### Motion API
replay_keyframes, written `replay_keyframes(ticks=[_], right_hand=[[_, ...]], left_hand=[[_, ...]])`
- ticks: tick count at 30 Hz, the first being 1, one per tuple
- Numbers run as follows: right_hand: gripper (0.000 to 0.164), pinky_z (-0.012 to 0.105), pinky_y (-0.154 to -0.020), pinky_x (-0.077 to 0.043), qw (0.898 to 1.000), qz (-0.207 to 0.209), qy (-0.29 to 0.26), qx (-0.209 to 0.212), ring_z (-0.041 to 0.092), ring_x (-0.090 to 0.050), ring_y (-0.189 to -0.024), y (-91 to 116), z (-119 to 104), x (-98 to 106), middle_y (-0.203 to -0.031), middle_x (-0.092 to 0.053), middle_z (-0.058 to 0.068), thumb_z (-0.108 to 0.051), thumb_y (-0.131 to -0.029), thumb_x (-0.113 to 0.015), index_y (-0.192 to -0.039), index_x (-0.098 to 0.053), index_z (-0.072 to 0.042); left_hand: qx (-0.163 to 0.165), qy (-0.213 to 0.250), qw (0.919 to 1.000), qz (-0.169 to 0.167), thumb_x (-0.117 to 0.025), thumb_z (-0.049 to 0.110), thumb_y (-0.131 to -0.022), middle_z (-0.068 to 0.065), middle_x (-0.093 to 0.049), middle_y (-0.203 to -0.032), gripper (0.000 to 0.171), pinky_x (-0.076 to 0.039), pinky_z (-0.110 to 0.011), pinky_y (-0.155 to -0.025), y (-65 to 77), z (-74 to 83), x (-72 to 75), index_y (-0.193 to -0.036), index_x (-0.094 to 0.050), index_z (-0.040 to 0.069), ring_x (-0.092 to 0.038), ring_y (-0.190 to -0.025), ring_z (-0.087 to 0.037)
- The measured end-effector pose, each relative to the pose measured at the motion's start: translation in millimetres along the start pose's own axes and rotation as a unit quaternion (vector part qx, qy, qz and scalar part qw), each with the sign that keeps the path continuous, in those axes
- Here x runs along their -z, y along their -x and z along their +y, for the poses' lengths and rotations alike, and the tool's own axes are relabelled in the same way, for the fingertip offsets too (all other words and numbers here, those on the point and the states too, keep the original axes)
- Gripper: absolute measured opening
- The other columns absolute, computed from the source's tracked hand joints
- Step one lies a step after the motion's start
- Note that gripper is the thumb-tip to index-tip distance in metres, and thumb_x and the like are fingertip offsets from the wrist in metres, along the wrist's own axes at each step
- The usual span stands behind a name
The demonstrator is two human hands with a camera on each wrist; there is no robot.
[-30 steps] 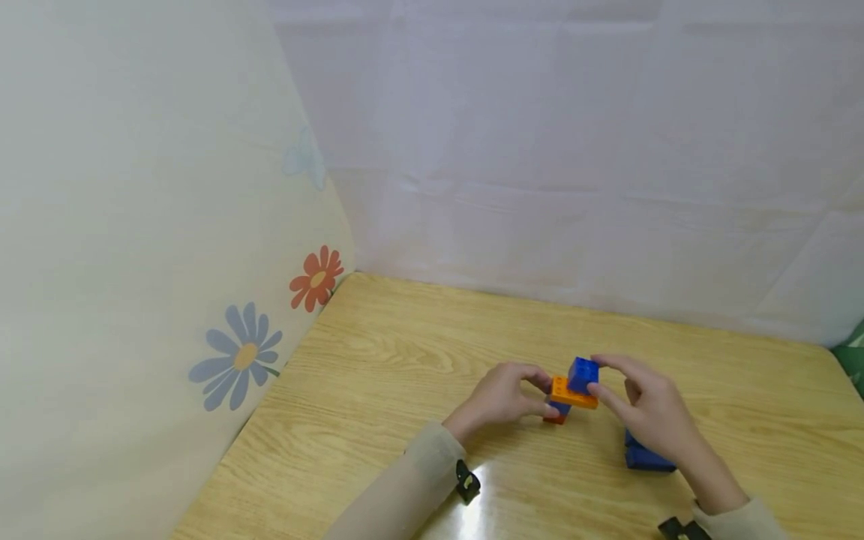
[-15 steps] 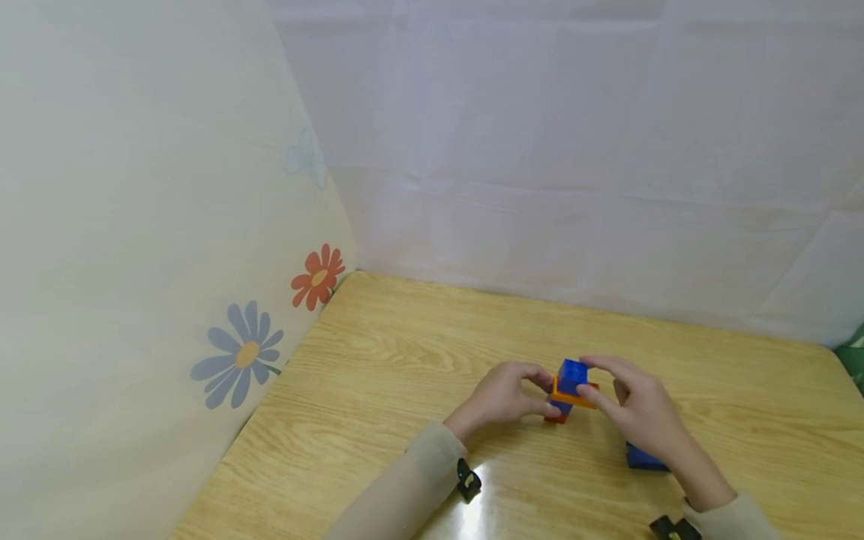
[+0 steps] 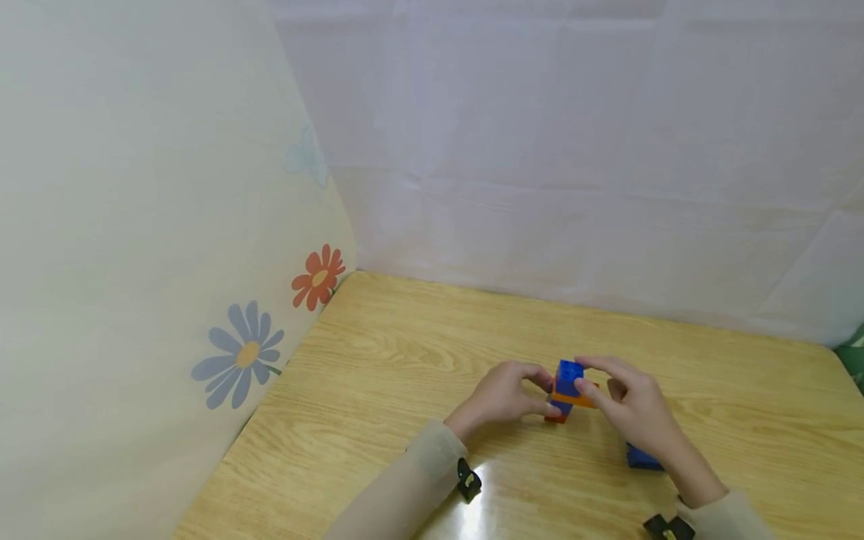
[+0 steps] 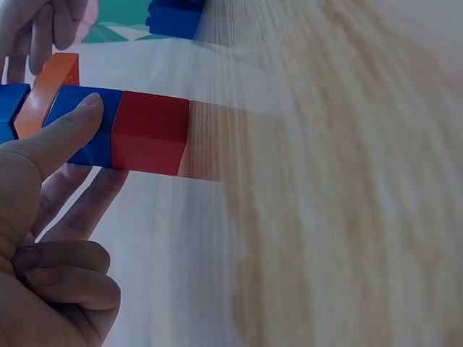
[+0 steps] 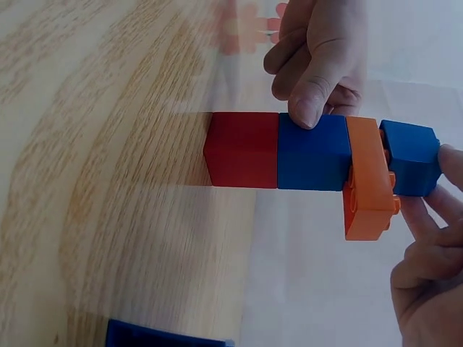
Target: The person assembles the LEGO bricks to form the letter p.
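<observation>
A small tower stands on the wooden table: a red brick (image 5: pixel 242 150) at the bottom, a blue brick (image 5: pixel 311 153) on it, then a longer orange brick (image 5: pixel 370 188) that juts out to the right. My left hand (image 3: pixel 508 391) pinches the lower blue brick between thumb and fingers. With thumb and fingertips, my right hand (image 3: pixel 640 401) holds a second blue brick (image 3: pixel 569 376) over the orange brick's left end. Orange studs show in a narrow gap beneath this upper brick in the right wrist view, and it looks slightly tilted.
More blue brickwork (image 3: pixel 643 456) lies on the table (image 3: pixel 418 345) below the right hand, partly hidden by it. A white cloth (image 3: pixel 540 150) hangs behind the table, and a flower-printed cloth (image 3: pixel 155 187) borders the left side.
My right hand has moved left with the upper blue brick, from further right along the orange brick to its left end. The left hand keeps its place on the tower.
</observation>
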State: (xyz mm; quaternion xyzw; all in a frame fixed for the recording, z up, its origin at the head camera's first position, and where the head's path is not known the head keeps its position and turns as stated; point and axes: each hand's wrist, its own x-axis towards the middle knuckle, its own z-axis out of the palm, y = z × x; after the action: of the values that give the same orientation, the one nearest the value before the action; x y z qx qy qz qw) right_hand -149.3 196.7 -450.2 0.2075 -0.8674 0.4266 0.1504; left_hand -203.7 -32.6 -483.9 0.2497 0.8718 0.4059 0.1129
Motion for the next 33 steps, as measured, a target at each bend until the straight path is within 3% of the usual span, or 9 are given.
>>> replay_keyframes(ticks=[7,33], right_hand=[[0.031,0.026,-0.039,-0.032,1.000,0.002,-0.018,-0.005,0.004,-0.031,-0.045,-0.2,2.6,-0.8,-0.100,-0.069,-0.002,-0.007,-0.093,-0.078,-0.124,-0.074,-0.007],[0.028,0.026,-0.042,-0.032,1.000,-0.006,-0.016,-0.014,0.005,-0.032,-0.048,-1.8,5.8,1.1,-0.102,-0.070,-0.002,-0.011,-0.092,-0.080,-0.120,-0.076,-0.012]], left_hand=[[0.002,0.003,1.0000,0.001,-0.091,0.040,-0.081,0.021,-0.070,-0.097,0.028,-0.049,-0.034,-0.095,0.0,0.6,-0.6,-0.101,-0.077,0.026,-0.063,-0.102,-0.003],[0.008,0.001,1.0000,0.003,-0.091,0.039,-0.082,0.021,-0.070,-0.098,0.027,-0.049,-0.037,-0.097,-0.1,2.5,-2.4,-0.102,-0.077,0.027,-0.063,-0.105,-0.004]])
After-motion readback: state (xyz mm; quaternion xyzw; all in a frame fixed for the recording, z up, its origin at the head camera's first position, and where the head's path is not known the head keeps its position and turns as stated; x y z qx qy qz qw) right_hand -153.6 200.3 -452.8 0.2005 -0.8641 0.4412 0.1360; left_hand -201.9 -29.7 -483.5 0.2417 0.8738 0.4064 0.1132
